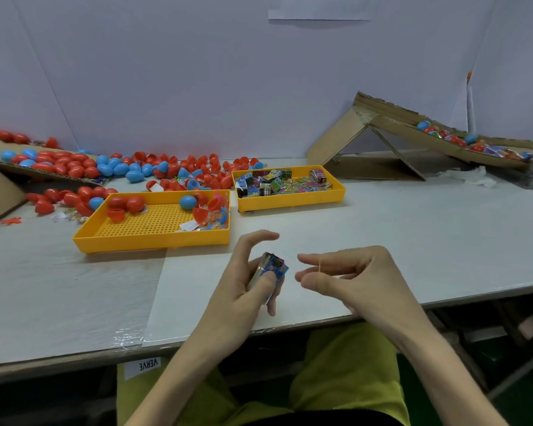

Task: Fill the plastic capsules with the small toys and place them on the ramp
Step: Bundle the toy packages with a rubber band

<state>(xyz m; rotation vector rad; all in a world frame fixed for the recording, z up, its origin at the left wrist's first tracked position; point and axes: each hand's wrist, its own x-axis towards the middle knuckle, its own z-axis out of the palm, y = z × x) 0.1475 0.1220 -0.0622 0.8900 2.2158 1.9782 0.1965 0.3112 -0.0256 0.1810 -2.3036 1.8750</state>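
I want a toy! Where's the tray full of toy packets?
That yellow tray sits mid-table, between the other yellow tray on its left and the cardboard ramp on its right.

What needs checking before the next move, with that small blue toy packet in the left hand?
1. Toy secured: left hand grips the small blue toy packet. Ok.
2. Right hand free: a thin yellowish strand crosses its fingers; whether it is held, cannot tell.
3. Capsule in hand: neither hand has one. Not ok.
4. Open red plastic capsule half available in the perforated yellow plastic tray. Ok.
5. Brown cardboard ramp has room: upper part bare, filled capsules gathered lower down. Ok.
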